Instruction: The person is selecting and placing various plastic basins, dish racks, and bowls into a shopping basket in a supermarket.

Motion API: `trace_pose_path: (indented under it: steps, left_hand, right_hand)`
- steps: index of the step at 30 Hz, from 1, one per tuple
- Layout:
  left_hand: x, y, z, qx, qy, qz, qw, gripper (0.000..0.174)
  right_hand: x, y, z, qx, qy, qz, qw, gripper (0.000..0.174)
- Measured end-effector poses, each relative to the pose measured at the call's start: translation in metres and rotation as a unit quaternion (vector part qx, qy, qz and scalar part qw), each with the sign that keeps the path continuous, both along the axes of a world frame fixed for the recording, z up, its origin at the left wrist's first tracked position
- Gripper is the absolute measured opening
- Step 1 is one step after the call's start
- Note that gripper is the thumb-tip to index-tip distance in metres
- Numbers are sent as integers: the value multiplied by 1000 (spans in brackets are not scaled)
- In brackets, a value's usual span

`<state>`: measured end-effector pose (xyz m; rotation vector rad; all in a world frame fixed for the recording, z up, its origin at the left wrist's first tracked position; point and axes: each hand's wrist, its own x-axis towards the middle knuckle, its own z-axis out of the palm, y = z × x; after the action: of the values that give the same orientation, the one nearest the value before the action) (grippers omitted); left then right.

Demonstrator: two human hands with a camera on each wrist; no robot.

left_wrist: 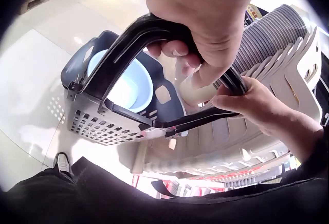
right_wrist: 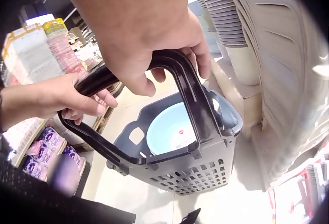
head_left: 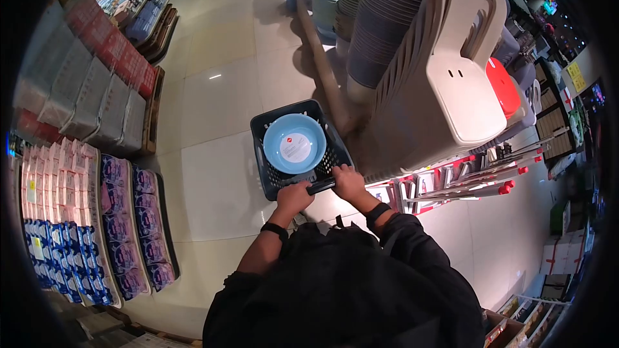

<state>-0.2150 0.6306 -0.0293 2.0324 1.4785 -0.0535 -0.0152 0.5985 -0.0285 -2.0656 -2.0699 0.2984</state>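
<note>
A dark grey basket with holes in its walls (head_left: 259, 154) hangs in front of the body. Inside it lies a light blue basin (head_left: 274, 130) with a round white label. The left hand (head_left: 294, 198) grips the black handle (head_left: 321, 185) at its left end, and the right hand (head_left: 349, 183) grips it at the right end. In the left wrist view the left hand (left_wrist: 205, 23) curls over the handle, with the right hand (left_wrist: 257, 103) beyond. In the right wrist view the right hand (right_wrist: 149, 34) wraps the handle's corner; the left hand (right_wrist: 61, 96) is opposite.
Stacked beige stools (head_left: 464, 96) and grey buckets (head_left: 380, 38) stand close on the right. Packaged goods (head_left: 122, 232) line the lower left, with wrapped stacks (head_left: 97, 103) on a pallet above them. Tiled floor (head_left: 219, 96) runs ahead between the displays. Red-tipped poles (head_left: 496, 191) lie at the right.
</note>
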Motion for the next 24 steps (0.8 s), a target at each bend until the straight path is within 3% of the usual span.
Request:
trace_pose_path:
  steps: [9, 24]
  left_hand:
    - [-5, 38, -4, 8, -34, -24, 999, 35]
    - [-8, 119, 5, 24, -18, -14, 999, 28]
  right_hand:
    - [-4, 33, 5, -60, 15, -10, 998, 18]
    - [-8, 111, -7, -28, 34, -4, 999, 28]
